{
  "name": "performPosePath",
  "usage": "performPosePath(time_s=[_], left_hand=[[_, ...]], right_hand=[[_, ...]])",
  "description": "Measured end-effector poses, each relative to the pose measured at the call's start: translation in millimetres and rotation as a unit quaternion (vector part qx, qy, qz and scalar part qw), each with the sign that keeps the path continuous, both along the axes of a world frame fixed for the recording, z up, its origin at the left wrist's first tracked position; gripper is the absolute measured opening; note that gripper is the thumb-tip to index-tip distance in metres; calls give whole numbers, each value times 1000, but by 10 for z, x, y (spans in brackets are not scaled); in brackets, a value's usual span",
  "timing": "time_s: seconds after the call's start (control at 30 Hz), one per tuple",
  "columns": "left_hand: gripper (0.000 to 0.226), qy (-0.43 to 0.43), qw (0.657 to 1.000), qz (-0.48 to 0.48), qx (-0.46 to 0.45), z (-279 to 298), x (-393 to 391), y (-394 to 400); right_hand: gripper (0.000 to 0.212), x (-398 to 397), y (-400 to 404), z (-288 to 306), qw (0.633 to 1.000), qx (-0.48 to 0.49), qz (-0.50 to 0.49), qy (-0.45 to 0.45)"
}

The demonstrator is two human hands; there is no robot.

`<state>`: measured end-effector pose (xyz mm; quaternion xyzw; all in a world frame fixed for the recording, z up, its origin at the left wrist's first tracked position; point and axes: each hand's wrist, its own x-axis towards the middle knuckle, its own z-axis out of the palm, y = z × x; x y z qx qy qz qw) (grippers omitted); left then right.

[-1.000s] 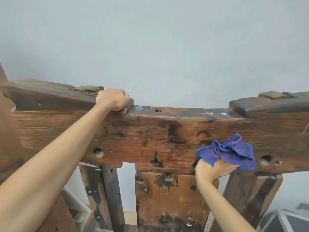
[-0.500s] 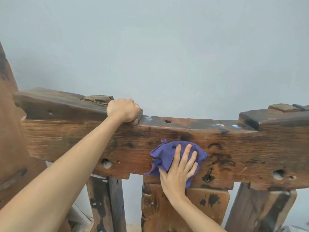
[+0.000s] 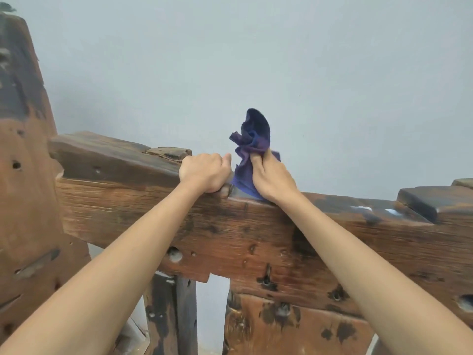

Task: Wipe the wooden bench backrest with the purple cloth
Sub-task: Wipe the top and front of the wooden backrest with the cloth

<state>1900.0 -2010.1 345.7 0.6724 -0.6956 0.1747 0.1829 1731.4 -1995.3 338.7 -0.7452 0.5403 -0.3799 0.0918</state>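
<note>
The wooden bench backrest [image 3: 256,239] is a dark, stained, weathered rail running across the view. My left hand [image 3: 203,172] grips the step at the end of its raised upper block. Right beside it, my right hand [image 3: 272,179] holds the purple cloth [image 3: 252,144] bunched on the rail's top edge. Part of the cloth sticks up above my fingers and part is pressed under my palm.
A tall wooden end post [image 3: 28,175] rises at the left. Upright slats [image 3: 174,316] and a wide board [image 3: 289,326] stand below the rail. Another raised block [image 3: 435,201] sits on the rail at the right. A plain grey wall [image 3: 256,60] lies behind.
My right hand moved the cloth from the rail's front face up to its top edge, next to my left hand, and now bunches it. My left hand kept its grip.
</note>
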Motion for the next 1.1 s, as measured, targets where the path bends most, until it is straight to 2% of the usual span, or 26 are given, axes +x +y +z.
performPosePath(time_s=[0.07, 0.1, 0.17, 0.27, 0.4, 0.5, 0.57, 0.67, 0.8, 0.93, 1.07, 1.1], left_hand=[[61, 18, 1000, 5, -6, 1, 3, -7], [63, 22, 1000, 7, -7, 2, 7, -13], [64, 13, 1000, 2, -7, 1, 7, -34], [63, 7, 1000, -2, -7, 25, 27, -67], [63, 14, 1000, -2, 1, 45, 3, -58], [64, 24, 1000, 6, -1, 55, 2, -51], [62, 2, 1000, 3, 17, 48, 0, -11], [67, 12, 999, 7, 32, 41, -4, 46], [77, 21, 999, 7, 35, 33, 4, 63], [65, -3, 999, 0, 40, 31, 30, 60], [54, -8, 999, 2, 35, 19, 57, 42], [52, -6, 1000, 5, 28, 16, 57, 34]], right_hand=[[55, 84, -91, 27, 981, 138, 33, 133], [59, 110, -111, 21, 969, 155, 30, 192], [56, 109, -118, -4, 963, 148, 39, 222], [35, 85, -22, 2, 961, 138, 67, 231], [36, 9, 228, -87, 961, 51, 54, 266], [30, -90, 520, -273, 958, -109, 46, 260], [22, -173, 650, -466, 936, -223, 47, 268], [48, -433, 705, -762, 903, -310, 25, 298], [63, -1001, 722, -1214, 858, -337, 8, 387], [62, -1731, 828, -1806, 856, -313, -27, 411], [57, -2585, 1091, -2203, 859, -272, -142, 410], [58, -2743, 1157, -2248, 869, -251, -171, 390]])
